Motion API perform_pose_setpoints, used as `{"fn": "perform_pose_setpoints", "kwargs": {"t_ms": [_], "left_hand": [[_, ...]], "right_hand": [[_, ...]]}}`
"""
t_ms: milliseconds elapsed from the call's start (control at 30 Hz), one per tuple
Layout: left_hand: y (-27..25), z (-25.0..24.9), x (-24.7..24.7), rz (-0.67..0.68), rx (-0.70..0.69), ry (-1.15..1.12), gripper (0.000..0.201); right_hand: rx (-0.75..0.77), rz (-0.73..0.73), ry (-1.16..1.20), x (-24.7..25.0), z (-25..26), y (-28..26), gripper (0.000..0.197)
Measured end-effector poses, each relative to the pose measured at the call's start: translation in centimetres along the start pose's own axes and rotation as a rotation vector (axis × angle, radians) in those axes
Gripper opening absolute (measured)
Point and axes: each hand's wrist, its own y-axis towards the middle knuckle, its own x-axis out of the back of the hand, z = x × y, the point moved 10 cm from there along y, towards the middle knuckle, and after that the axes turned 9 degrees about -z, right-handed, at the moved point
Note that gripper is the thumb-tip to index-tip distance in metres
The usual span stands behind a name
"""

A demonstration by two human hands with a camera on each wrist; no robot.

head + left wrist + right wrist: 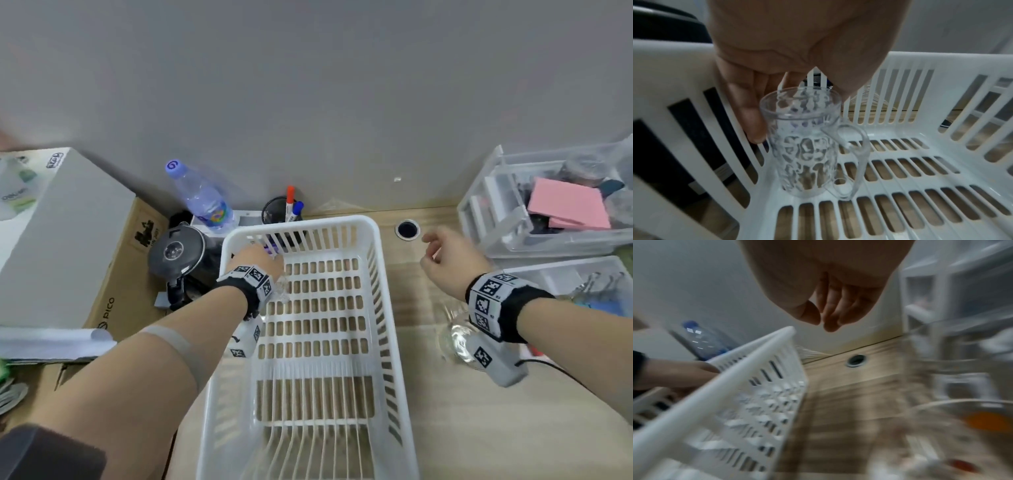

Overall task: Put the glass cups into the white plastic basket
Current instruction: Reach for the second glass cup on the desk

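Note:
A white plastic basket [376, 274] stands in the middle of the wooden table. My left hand [255, 257] reaches into its far left corner. There it holds a textured glass cup [805, 154] with a handle by the rim, fingers [754, 123] on one side and thumb on the other. The cup is upright with its base at the basket floor [941, 162]. My right hand [435, 250] hovers over the table to the right of the basket [735, 369], fingers loosely curled and holding nothing [822, 323]. A second glass cup [454, 337] stands on the table, partly hidden under my right wrist.
Behind the basket are a water bottle [200, 195] and a pen holder [284, 210]. A black appliance [178, 253] and a cardboard box [126, 274] crowd the left. Clear plastic bins [548, 205] fill the right side. A cable hole [407, 229] lies near the wall.

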Motion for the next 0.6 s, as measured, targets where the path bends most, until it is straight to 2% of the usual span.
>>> {"fn": "perform_pose_setpoints", "kwargs": {"t_ms": [100, 167, 267, 333, 433, 500, 600], "left_hand": [[-0.1, -0.6, 0.7, -0.065, -0.065, 0.082, 0.053], [-0.4, -1.0, 1.5, -0.150, -0.126, 0.193, 0.057], [-0.8, -1.4, 2.8, -0.249, -0.158, 0.323, 0.063], [-1.2, -1.5, 3.7, -0.275, -0.150, 0.341, 0.059], [-2.5, -3.1, 5.0, -0.341, -0.212, 0.333, 0.052], [-3.0, -3.7, 4.6, -0.311, -0.214, 0.265, 0.049], [-3.3, -3.8, 2.5, -0.198, -0.213, 0.153, 0.047]], "right_hand": [[-0.104, -0.078, -0.192, 2.7, -3.5, 0.1, 0.040], [-0.171, -0.042, -0.284, 3.7, -5.3, -0.3, 0.052], [-0.147, 0.040, -0.419, 3.7, -6.1, -1.1, 0.074], [-0.111, 0.049, -0.503, 3.2, -6.0, -1.4, 0.083], [-0.167, 0.066, -0.582, 2.1, -6.9, -1.9, 0.099], [-0.217, 0.106, -0.610, 1.4, -7.7, -2.2, 0.090], [-0.283, 0.146, -0.600, 0.5, -8.7, -2.4, 0.077]]}}
